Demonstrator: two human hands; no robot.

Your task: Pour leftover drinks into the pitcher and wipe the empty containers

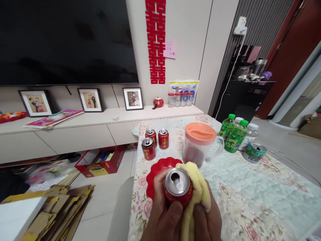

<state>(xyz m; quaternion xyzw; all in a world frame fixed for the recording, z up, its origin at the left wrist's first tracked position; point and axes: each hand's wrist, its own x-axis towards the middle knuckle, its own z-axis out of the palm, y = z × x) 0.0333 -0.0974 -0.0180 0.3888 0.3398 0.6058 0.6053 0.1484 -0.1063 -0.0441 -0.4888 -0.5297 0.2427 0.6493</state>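
Observation:
My left hand (163, 214) is wrapped round an opened red drink can (177, 182), its silver top tilted up toward me. A yellow cloth (195, 187) is gripped in my right hand (209, 214) and presses against the can's right side. Just beyond my hands lies a red scalloped plate (152, 177), partly covered by them. Several red cans stand past the plate, among them a front can (148, 149) and a right-hand can (163, 139). Behind the cloth is a clear pitcher (194, 150) with an orange lid and dark contents.
Green-capped bottles (235, 137), white-capped bottles and a cut-open green can (254, 153) stand on the right of the flowered tablecloth (240, 187). On the floor at left are a red box (100, 164) and flattened cardboard (60, 207). A TV cabinet (75, 134) runs behind.

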